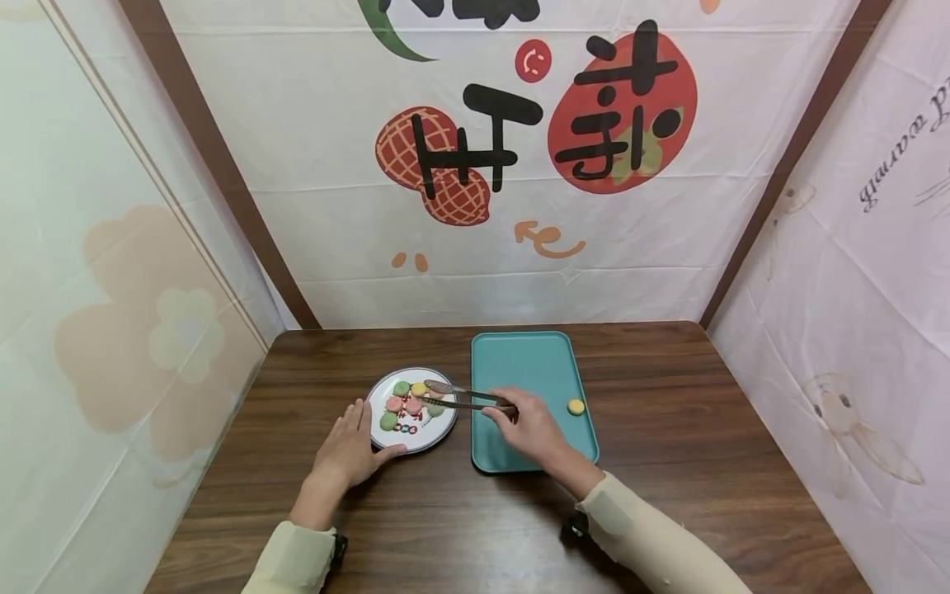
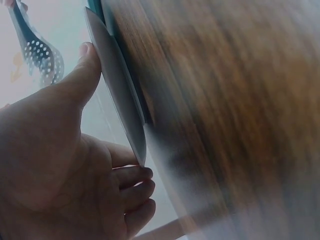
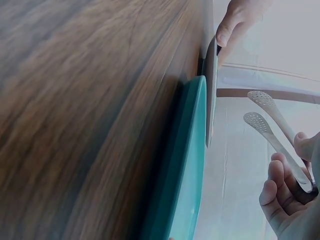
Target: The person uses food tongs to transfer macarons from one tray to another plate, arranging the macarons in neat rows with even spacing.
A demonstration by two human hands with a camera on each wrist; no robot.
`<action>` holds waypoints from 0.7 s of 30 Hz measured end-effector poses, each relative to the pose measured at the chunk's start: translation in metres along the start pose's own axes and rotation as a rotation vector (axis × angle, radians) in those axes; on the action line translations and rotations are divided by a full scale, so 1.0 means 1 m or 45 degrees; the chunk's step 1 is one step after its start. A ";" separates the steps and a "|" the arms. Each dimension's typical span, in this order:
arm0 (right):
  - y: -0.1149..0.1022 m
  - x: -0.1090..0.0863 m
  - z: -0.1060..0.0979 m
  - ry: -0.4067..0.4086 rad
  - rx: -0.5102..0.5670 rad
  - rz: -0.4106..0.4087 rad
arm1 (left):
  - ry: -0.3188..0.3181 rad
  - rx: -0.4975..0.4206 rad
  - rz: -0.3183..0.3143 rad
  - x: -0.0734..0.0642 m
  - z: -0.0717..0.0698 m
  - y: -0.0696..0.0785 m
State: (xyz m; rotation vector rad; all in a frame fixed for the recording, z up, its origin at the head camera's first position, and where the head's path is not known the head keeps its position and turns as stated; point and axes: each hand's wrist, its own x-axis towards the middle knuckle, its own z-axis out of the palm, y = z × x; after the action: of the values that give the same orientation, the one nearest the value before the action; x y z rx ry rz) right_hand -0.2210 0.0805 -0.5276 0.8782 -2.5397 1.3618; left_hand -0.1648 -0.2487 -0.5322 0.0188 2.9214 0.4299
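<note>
My left hand (image 1: pixel 347 445) rests against the left rim of a white plate (image 1: pixel 438 436), fingers fairly straight and thumb along the near rim. Several macarons in green, pink and yellow lie on that plate, among them a green macaron (image 1: pixel 388 421) and a pink macaron (image 1: pixel 393 404). My right hand (image 1: pixel 530 425) grips metal tongs (image 1: pixel 438 386) above the teal tray (image 1: pixel 519 355). The tongs' perforated heads reach over the macarons; in the right wrist view the heads stand apart with nothing between them. One yellow macaron (image 1: pixel 576 407) lies at the tray's right side.
Both the plate and the tray stand on a dark wooden table (image 1: pixel 505 528), the tray just right of the plate. A printed white cloth (image 1: pixel 334 239) hangs behind the table, with more cloth walls on the left and right.
</note>
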 end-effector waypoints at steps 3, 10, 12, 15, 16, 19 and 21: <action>0.003 -0.002 -0.003 0.018 -0.011 -0.012 | 0.000 -0.004 -0.001 0.000 -0.001 -0.001; 0.007 -0.007 -0.017 0.088 -0.059 -0.030 | 0.009 -0.020 0.005 0.002 -0.002 -0.001; 0.009 -0.008 -0.020 0.112 -0.061 -0.032 | 0.012 -0.016 0.005 0.002 -0.002 -0.001; 0.012 -0.012 -0.024 0.135 -0.070 -0.028 | 0.003 -0.008 -0.002 0.002 -0.001 -0.001; 0.014 -0.013 -0.026 0.142 -0.070 -0.027 | 0.000 -0.006 -0.004 0.002 -0.001 -0.001; 0.017 -0.017 -0.030 0.155 -0.069 -0.025 | -0.006 -0.007 -0.009 0.001 -0.001 -0.001; 0.019 -0.020 -0.033 0.163 -0.072 -0.024 | -0.008 -0.011 -0.011 0.000 -0.001 -0.001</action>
State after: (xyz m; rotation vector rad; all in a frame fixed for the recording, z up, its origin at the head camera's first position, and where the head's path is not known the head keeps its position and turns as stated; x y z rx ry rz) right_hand -0.2198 0.1232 -0.5295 0.7769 -2.4543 1.2897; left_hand -0.1653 -0.2495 -0.5317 0.0065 2.9124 0.4407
